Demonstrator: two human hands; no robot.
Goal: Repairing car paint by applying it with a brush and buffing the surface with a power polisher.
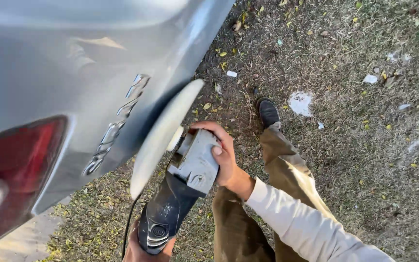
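Dry grass (364, 160) scattered with yellow leaves and pale scraps is filling the ground from twelve to five o'clock, and a silver car (49, 63) is taking up the frame from nine to twelve. A polisher (180, 194) is being held against the car's rear panel, its white pad (163, 136) being pressed edge-on just below the chrome lettering (117, 121) and to the three o'clock side of the red tail light (15, 165). The grey head of the tool is being wrapped by the right hand (224, 155), fingers pressed together over the top. The dark rear handle is being gripped at six o'clock by the left hand (141, 252), mostly cut off by the frame, fingers closed around the handle. The paint beside the pad is looking smooth and glossy, but how much of the panel is being left to work cannot be told. A dark shoe (268, 111) is being planted at one o'clock of the tool.
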